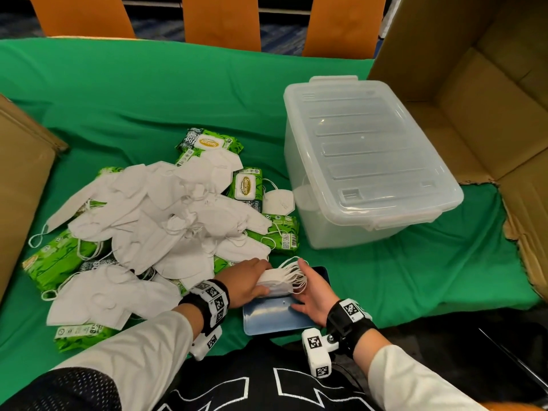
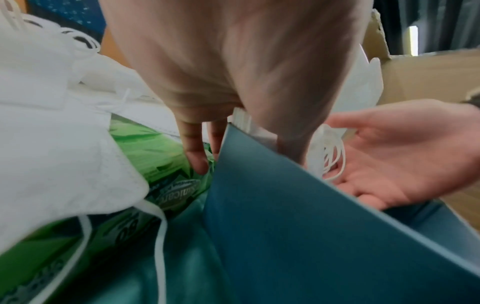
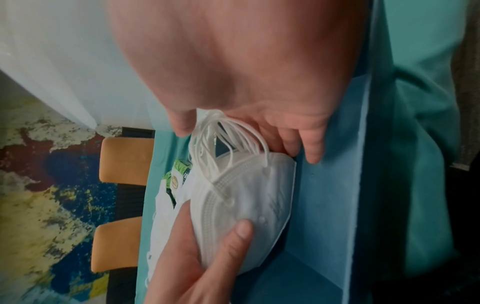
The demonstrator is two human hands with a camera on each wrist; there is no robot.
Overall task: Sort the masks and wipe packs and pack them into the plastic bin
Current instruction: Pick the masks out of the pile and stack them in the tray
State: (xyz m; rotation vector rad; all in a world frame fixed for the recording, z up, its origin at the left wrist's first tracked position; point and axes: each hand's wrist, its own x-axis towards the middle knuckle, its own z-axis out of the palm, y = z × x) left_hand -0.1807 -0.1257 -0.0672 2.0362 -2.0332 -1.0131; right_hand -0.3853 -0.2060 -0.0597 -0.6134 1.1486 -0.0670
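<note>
A loose pile of white masks (image 1: 166,209) lies on the green cloth, with green wipe packs (image 1: 246,185) under and around it. My left hand (image 1: 258,277) grips a neat stack of masks (image 1: 275,281) on edge, thumb (image 3: 241,230) on its near face. The stack stands on a flat blue-grey sheet (image 1: 272,317) at the table's front. My right hand (image 1: 308,287) is open against the stack's right end, where the bunched ear loops (image 3: 228,133) stick out. The clear plastic bin (image 1: 326,226) stands to the right with its lid (image 1: 364,149) on.
An open cardboard box (image 1: 474,84) fills the right side behind the bin, and another cardboard flap (image 1: 20,179) stands at the left edge. One mask (image 1: 278,198) lies beside the bin's left wall. Orange chair backs (image 1: 221,19) line the far edge.
</note>
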